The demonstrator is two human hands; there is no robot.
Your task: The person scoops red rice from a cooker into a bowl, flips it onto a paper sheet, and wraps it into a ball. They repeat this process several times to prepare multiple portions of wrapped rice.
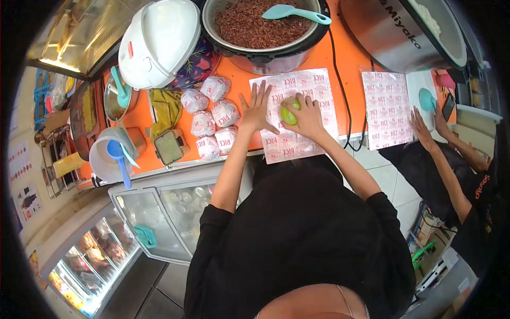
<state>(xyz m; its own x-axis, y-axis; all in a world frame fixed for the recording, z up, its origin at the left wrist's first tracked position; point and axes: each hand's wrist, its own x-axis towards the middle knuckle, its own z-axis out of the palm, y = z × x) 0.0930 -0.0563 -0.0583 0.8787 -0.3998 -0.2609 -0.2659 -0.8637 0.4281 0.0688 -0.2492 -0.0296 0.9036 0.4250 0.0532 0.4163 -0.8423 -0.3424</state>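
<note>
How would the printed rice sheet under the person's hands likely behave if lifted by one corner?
Probably floppy and light: the sheet lies thin and flat, its front edge seemingly overhanging the counter. Likely apt to slide, since the left hand presses it flat.

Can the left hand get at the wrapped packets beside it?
Probably yes. The left hand lies open and empty on the printed sheet; the wrapped packets sit just beside it on the orange counter, nothing between. The right hand covers a green object.

Bright, even overhead light, sharp centre, strong fisheye bending and black vignette at the edges.
</note>
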